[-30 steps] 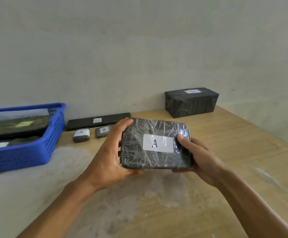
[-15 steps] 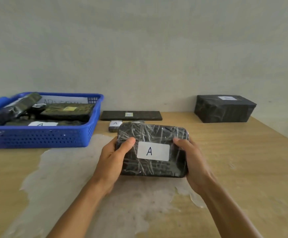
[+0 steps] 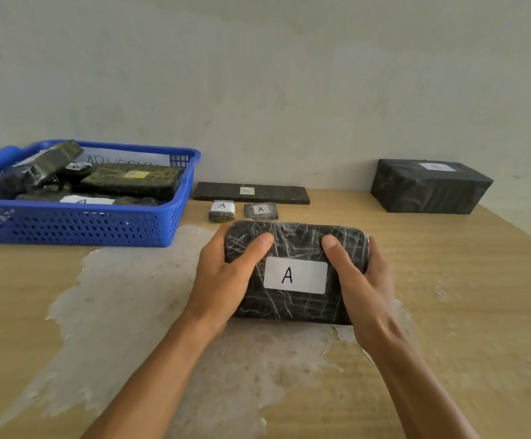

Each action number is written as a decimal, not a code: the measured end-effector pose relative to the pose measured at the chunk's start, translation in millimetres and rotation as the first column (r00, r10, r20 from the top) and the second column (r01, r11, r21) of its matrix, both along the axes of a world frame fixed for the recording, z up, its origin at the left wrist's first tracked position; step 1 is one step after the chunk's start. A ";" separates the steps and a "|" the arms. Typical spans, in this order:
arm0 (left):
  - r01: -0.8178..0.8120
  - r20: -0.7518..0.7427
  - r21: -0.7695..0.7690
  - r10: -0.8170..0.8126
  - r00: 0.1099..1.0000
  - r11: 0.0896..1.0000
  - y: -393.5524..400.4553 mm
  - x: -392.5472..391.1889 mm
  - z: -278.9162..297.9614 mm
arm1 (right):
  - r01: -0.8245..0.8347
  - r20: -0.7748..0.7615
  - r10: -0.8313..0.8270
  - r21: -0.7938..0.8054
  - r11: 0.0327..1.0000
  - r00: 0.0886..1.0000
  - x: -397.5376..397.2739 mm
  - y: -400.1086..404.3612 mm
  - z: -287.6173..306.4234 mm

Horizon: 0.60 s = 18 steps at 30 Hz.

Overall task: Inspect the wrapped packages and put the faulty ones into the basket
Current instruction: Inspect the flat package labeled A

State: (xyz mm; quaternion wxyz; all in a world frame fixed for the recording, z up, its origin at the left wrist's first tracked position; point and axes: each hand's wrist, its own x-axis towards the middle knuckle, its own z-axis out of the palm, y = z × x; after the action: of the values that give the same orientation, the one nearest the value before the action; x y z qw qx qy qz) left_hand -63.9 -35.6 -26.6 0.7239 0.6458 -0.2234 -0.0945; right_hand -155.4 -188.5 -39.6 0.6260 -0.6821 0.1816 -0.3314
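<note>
Both hands were clamped on the wrapped package (image 3: 296,270) marked A, the left hand (image 3: 223,280) and right hand (image 3: 365,286) gripping its short ends above the table (image 3: 479,296). The blue basket (image 3: 83,223) already held several packages, while four lay along the wall, apparently still unsorted. Bare tabletop toward the basket's near rim looked like an unobstructed path.

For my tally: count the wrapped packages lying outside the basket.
5: the held package in both hands, two small packages, a long flat package by the wall, a big box far right. Others fill the basket.
</note>
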 end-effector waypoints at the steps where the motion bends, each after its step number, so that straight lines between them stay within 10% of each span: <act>1: 0.001 -0.002 -0.018 -0.001 1.000 1.000 -0.3 -0.7 0.5 | 0.000 -0.004 0.000 -0.011 1.000 1.000 -0.7 0.1 -0.2; 18: -0.098 0.124 0.044 0.092 0.988 0.994 -6.4 -10.4 -10.1 | 0.132 -0.115 -0.144 -0.104 0.986 0.983 -8.9 8.1 7.0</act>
State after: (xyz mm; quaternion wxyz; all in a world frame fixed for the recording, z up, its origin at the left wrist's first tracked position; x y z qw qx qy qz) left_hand -74.2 -42.0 -36.7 0.6964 0.6781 -0.2336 -0.0257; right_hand -164.3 -180.4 -32.6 0.5560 -0.7160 0.2502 -0.3401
